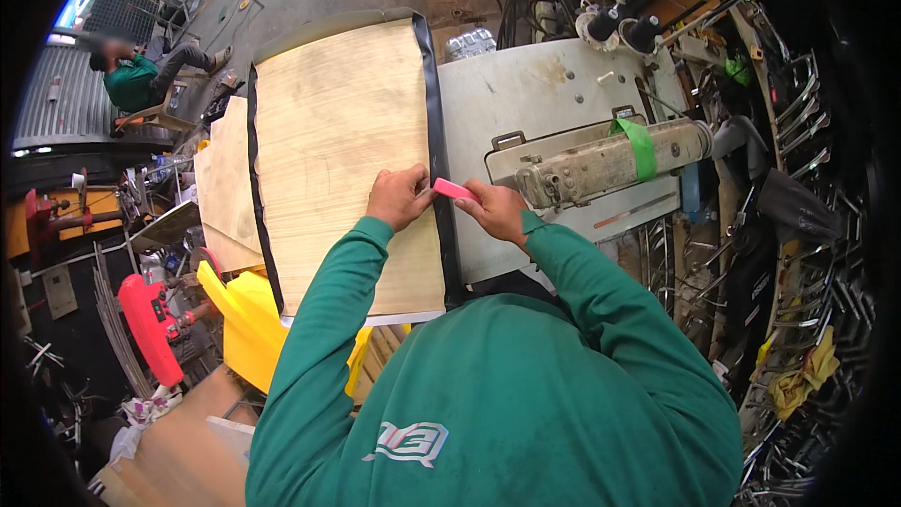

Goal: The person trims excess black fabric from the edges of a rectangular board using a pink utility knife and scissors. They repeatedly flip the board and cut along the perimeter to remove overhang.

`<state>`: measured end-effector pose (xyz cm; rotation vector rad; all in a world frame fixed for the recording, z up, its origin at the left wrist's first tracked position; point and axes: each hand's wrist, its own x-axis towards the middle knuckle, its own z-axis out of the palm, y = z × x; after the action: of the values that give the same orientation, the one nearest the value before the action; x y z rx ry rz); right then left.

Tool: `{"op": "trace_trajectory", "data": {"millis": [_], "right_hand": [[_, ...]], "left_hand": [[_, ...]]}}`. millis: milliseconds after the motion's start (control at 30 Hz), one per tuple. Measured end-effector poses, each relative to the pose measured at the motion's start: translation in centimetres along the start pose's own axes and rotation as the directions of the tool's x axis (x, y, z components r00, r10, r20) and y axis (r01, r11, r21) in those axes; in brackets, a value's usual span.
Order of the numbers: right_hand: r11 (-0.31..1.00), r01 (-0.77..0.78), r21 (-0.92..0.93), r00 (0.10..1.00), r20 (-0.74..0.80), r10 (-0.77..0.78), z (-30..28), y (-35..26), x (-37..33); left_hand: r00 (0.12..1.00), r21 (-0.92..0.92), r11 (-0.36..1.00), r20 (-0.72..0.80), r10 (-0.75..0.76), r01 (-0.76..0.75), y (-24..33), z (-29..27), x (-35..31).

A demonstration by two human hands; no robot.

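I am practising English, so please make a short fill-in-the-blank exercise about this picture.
1. Both hands hold a small ___ block.
2. The wooden panel has a ___ strip along its edge.
3. The sewing machine wears a band of ___ tape.

Missing words: pink; black; green.

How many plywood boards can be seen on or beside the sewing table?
2. One large plywood board with black edging lies on the sewing table, under both hands. A second board sticks out beneath it at the left. More may be hidden underneath.
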<state>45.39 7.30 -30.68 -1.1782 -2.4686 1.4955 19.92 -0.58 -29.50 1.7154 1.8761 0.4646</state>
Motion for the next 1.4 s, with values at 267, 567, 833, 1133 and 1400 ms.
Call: {"op": "trace_trajectory", "data": {"millis": [267, 567, 833, 1133, 1400], "right_hand": [[0.959, 0.038, -0.281, 0.999, -0.021, -0.046, -0.4, -1.7, 1.3], [0.997, -0.073, -0.029, 0.989, -0.133, 0.068, 2.2, 3.1, -3.5], [0.949, -0.276, -0.155, 0.915, -0.346, 0.209, 6.8, 11.0, -7.7], [0.885, -0.379, -0.270, 0.901, -0.324, 0.287, 4.8, 10.7, -7.3], [0.896, -0.304, -0.322, 0.870, -0.478, 0.123, 6.8, 10.2, -6.7]], "left_hand": [[0.834, -0.678, 0.652, -0.538, -0.124, -0.340, 3.8, -0.1, 1.8], [0.820, -0.613, 0.757, -0.540, -0.191, -0.227, 3.9, 1.9, 10.2], [0.899, 0.252, 0.908, -0.374, -0.227, 0.334, -1.9, 5.0, 4.8], [0.958, 0.149, 0.971, -0.244, -0.149, 0.189, 0.8, 4.1, -3.8], [0.766, -0.165, 0.802, -0.238, -0.598, 0.575, 6.6, 5.0, 8.3]]}}
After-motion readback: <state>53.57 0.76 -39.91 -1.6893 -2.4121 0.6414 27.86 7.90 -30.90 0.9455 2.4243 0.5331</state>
